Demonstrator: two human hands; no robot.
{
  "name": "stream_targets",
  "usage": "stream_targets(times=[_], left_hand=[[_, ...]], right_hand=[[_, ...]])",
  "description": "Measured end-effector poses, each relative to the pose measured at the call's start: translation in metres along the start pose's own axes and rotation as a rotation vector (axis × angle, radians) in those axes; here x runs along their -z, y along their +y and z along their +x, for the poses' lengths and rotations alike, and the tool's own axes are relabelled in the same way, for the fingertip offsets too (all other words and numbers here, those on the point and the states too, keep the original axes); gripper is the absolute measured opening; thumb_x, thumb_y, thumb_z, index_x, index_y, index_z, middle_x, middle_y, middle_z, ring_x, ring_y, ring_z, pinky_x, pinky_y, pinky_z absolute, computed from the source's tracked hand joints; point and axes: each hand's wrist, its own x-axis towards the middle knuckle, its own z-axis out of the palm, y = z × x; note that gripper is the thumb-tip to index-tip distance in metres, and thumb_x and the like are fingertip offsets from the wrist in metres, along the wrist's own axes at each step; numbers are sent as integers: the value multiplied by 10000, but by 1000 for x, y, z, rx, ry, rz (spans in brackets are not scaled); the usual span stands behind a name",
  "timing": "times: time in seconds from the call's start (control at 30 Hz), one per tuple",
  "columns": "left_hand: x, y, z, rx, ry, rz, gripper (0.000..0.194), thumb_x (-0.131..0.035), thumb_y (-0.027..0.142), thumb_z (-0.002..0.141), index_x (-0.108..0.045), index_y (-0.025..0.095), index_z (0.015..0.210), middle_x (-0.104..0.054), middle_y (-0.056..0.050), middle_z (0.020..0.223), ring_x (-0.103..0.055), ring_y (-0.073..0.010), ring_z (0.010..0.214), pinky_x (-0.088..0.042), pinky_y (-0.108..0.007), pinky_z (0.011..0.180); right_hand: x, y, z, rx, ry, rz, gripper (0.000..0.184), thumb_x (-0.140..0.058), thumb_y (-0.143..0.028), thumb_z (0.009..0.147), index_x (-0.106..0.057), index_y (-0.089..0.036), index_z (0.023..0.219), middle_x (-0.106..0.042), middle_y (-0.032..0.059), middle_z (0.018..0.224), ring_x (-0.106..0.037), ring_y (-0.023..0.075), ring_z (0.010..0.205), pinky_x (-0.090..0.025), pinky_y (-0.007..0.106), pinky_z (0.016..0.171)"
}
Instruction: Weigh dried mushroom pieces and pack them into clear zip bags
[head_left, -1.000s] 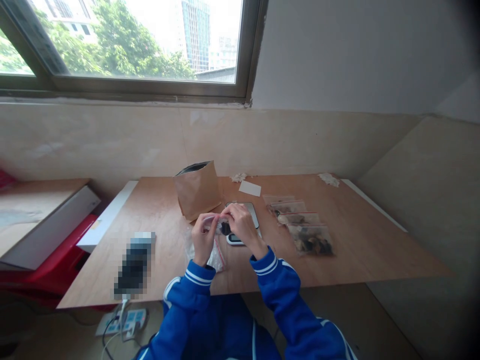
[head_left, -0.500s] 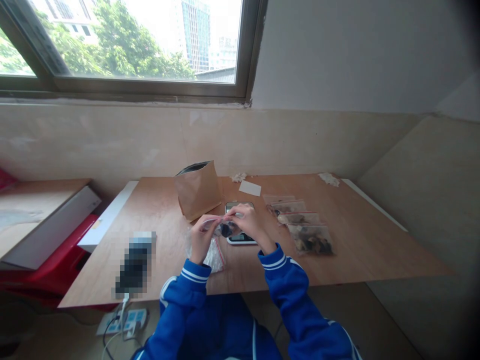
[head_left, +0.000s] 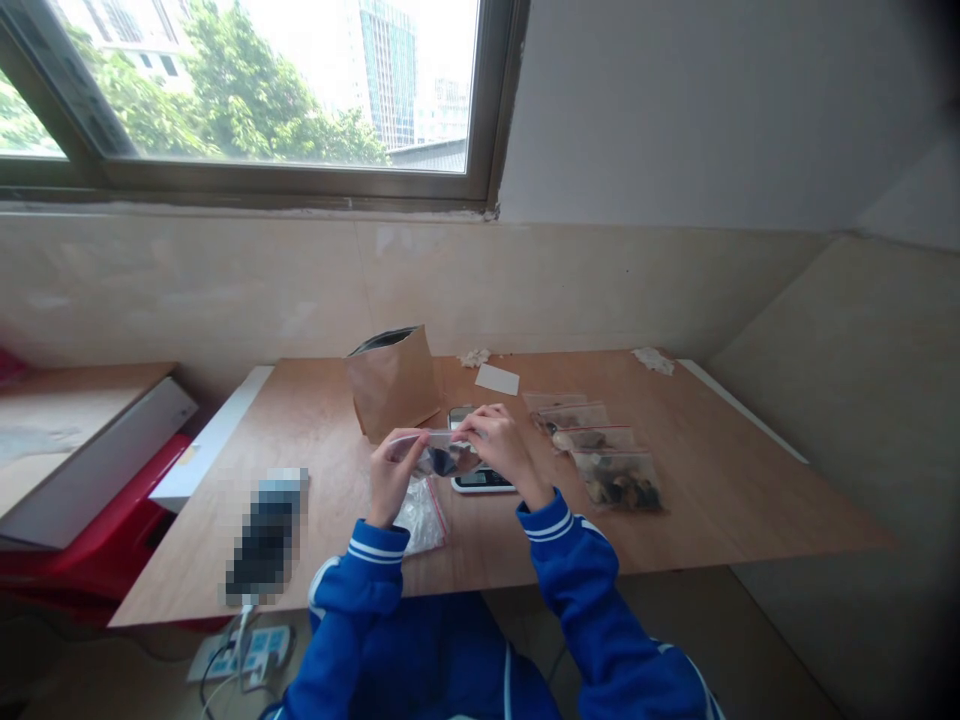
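View: head, looking forward and down at the bench.

Left hand: the left hand (head_left: 391, 478) is raised off the bench, wrist low and forearm angled up from the near edge, inside a blue sleeve with white stripes (head_left: 360, 570).

Left fingers: pressed together, pinching the left end of a clear plastic zip bag (head_left: 444, 460); the thumb's exact placing is hard to tell.

Right hand: the right hand (head_left: 499, 445) comes in from the right, its wrist bent and its knuckles up, from a matching blue sleeve (head_left: 562, 545).

Right fingers: curled over and pressed together, pinching the bag's right end; the thumb is hidden.

Held bag: stretched level between the hands, above the bench's middle, with dark pieces (head_left: 444, 461) inside.

Handling: an even pinch at both ends would keep the bag level and its contents from sliding.

Nearest things: a crumpled clear bag with a red seal (head_left: 424, 517) lies below the left hand; a flat digital scale (head_left: 484, 481) lies below the right hand.

Rest: on the plywood bench (head_left: 720, 470), a kraft paper bag with a dark lining (head_left: 391, 385) stands near the far edge; filled zip bags (head_left: 619, 480) lie in a row toward the right; a white card (head_left: 496, 379) lies near the far edge; a pixelated object (head_left: 266, 535) lies near the left edge.
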Motion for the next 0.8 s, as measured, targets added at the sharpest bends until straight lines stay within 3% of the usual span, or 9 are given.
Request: stream_targets(times=[0.23,0.4,0.57,0.8], left_hand=[[3,7,4,-2,30,-21,234,-690,380,789,-724,157,852,-707,-59,867,-666,-175,815,-534,-265,707],[10,12,2,25,72,-50,240,-709,383,770,-733,150,824,-717,-76,878,-669,-194,851,-542,-284,742],[13,10,0,91,101,-112,248,-703,386,775,-736,145,827,-741,-77,834,-687,-202,815,-545,-305,758],[9,5,-2,156,97,-186,254,-699,371,781,-739,132,858,-744,-73,847,-675,-190,815,-526,-290,767]], right_hand=[[3,-3,0,-23,-25,70,117,-639,-289,876,-693,-233,788,-711,6,783,-615,176,793,-413,328,843],[13,3,-8,-205,33,393,200,-660,-406,835,-696,-215,786,-718,16,812,-649,191,818,-472,319,794],[10,6,-17,-335,49,656,258,-683,-445,791,-700,-188,816,-734,36,821,-673,203,839,-507,324,794],[0,-9,-20,-373,230,755,223,-616,-400,852,-687,-188,848,-735,53,845,-682,202,834,-522,323,787]])
